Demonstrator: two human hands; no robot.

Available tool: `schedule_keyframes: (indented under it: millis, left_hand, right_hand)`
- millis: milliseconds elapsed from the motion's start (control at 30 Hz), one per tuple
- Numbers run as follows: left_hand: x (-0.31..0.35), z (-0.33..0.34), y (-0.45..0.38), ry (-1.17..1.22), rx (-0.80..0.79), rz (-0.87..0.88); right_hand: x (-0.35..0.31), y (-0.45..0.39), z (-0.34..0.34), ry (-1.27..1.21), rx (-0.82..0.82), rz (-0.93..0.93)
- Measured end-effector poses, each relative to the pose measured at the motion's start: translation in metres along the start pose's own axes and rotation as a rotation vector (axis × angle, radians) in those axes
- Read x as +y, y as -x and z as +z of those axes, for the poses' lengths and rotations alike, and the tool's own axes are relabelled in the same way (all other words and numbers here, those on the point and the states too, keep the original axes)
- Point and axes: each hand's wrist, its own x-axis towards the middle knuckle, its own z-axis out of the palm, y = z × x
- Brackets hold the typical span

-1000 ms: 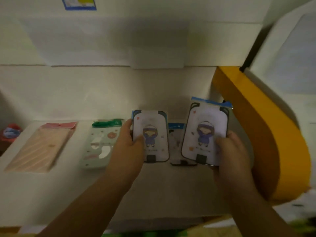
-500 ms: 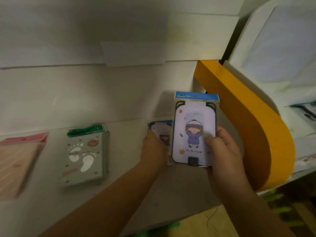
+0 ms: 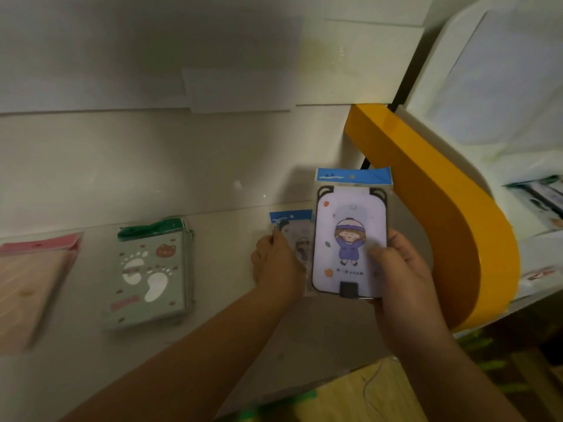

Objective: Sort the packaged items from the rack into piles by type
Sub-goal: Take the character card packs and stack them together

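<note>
while the right hand [image 3: 399, 266] grips a clear plastic packet with a blue header card and a white card showing a cartoon child in purple [image 3: 350, 239], thumb pressed on its front and fingers behind, the packet stands tilted up above the pale shelf surface [image 3: 231, 315]. just left of it, the left hand [image 3: 274, 263] lies on a second blue-topped packet of the same cartoon kind [image 3: 294, 226], which rests on the shelf partly hidden by the held one; whether that hand pinches it or only presses it, i cannot tell. further left lies a stack of green-topped packets printed with white footprints and a small bear [image 3: 149, 272], and at the far left edge a pink-topped packet with a peach striped card [image 3: 27, 281]. a curved yellow panel [image 3: 441, 226] rises just beside the right hand.
</note>
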Motion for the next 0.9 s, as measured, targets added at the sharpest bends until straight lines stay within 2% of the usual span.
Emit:
schedule_keyframes:
  millis: [167, 267, 333, 533, 700, 900]
  left_hand:
    - [-0.019, -0.018, 0.004, -0.146, -0.044, 0.23]
    - [-0.031, -0.028, 0.008, -0.189, 0.053, 0.288]
    - [-0.039, -0.033, 0.009, -0.183, 0.104, 0.295]
    - [-0.048, -0.052, 0.016, -0.158, 0.146, 0.391]
    - [-0.056, -0.068, 0.021, -0.144, 0.153, 0.398]
    - [-0.057, -0.085, 0.029, -0.102, 0.148, 0.393]
  right_hand:
    - [0.004, 0.001, 0.004, 0.082, -0.051, -0.014]
    - [0.012, -0.009, 0.007, 0.152, -0.039, 0.015]
    - [0.019, -0.019, 0.009, 0.23, -0.038, 0.025]
    - [0.042, -0.053, 0.019, 0.472, -0.027, 0.005]
    - [0.061, -0.077, 0.023, 0.73, -0.001, 0.009]
    - [0.088, -0.09, 0.024, 0.862, 0.033, 0.089]
